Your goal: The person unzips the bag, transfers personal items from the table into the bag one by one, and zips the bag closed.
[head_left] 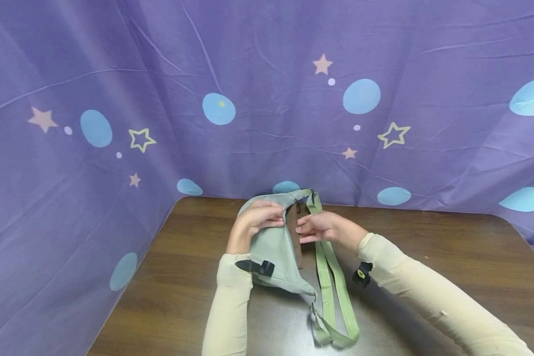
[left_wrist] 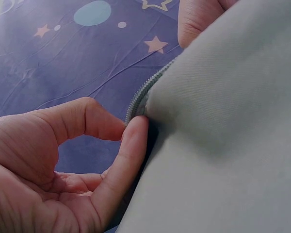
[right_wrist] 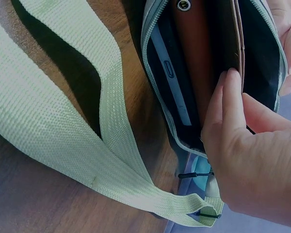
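Observation:
A pale green waist bag stands on the table with its zipped mouth open towards the right. My left hand pinches the zipper edge between thumb and finger. From the other side my right hand reaches into the mouth. Its fingers and thumb pinch the lower end of a dark brown wallet, which stands partly inside. Beside the wallet in the bag are a reddish-brown leather item with a metal snap and a slim grey-edged device, perhaps a phone. The bag's bottom is hidden.
The bag's light green webbing strap lies looped on the brown wooden table, right of the bag. A black zipper pull hangs at the mouth's end. A purple patterned cloth hangs behind and to the left of the table.

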The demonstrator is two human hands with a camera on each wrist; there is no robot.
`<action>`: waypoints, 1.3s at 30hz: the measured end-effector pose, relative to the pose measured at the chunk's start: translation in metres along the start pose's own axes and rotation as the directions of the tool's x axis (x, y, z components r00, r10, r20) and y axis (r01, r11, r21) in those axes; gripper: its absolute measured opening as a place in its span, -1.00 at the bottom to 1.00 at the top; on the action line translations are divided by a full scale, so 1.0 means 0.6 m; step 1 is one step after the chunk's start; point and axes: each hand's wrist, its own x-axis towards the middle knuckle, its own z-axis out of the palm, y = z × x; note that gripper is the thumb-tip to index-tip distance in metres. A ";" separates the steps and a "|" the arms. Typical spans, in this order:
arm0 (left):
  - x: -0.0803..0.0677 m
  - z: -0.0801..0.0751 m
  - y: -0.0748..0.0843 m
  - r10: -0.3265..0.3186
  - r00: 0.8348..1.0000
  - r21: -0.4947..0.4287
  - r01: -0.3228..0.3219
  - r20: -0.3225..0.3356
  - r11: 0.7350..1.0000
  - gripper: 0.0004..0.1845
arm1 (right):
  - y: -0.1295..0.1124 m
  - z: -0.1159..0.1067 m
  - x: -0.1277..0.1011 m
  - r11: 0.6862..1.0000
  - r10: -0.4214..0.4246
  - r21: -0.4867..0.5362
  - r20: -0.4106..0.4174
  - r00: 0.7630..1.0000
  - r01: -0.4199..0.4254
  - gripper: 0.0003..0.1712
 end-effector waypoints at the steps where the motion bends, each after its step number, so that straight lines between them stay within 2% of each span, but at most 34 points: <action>1: 0.000 0.000 0.000 0.000 1.000 0.000 0.000 0.001 1.000 -0.77 | 0.000 0.000 0.000 1.000 0.000 0.001 0.002 1.000 0.000 -0.72; 22: 0.001 0.000 -0.005 -0.005 1.000 -0.021 0.005 -0.014 1.000 -0.82 | 0.007 0.020 0.006 1.000 0.013 0.019 0.004 1.000 -0.013 -0.77; 30: -0.001 0.000 -0.004 0.004 1.000 -0.021 -0.004 -0.011 1.000 -0.89 | 0.004 0.022 0.009 1.000 0.026 0.004 0.033 0.999 -0.026 -0.79; 39: 0.001 -0.001 -0.002 0.008 1.000 -0.015 -0.009 -0.014 1.000 -0.84 | -0.005 0.015 0.011 0.999 0.041 -0.021 0.068 0.997 -0.039 -0.80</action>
